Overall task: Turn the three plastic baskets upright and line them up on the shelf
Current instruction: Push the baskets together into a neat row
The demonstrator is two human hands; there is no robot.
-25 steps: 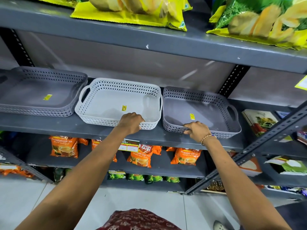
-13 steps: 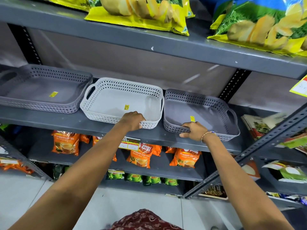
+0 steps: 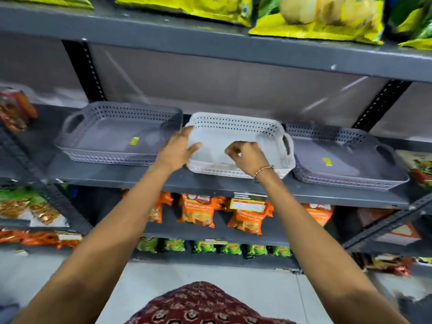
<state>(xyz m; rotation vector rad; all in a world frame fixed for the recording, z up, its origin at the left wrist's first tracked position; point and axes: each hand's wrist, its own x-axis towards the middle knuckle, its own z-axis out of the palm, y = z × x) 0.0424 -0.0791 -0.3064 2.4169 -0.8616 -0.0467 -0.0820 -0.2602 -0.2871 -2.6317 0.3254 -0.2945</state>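
Observation:
Three shallow perforated baskets stand open side up in a row on the grey shelf (image 3: 210, 183). A grey basket (image 3: 112, 136) is at the left, a white basket (image 3: 236, 134) in the middle and another grey basket (image 3: 350, 160) at the right. The white one touches the right grey one and sits close to the left one. My left hand (image 3: 177, 150) grips the white basket's left end. My right hand (image 3: 247, 157), with a bracelet on its wrist, has its fingers curled over the basket's front rim. The picture is blurred by motion.
Yellow and green snack bags (image 3: 315, 17) lie on the shelf above. Orange packets (image 3: 247, 218) and green packets (image 3: 205, 247) fill the shelves below. More packaged goods (image 3: 14, 108) sit at the far left, and a slanted metal rack (image 3: 385, 225) stands at the right.
My right hand left the right grey basket and came onto the white basket's front rim. My left hand slid from that rim to the white basket's left end. The view swung left.

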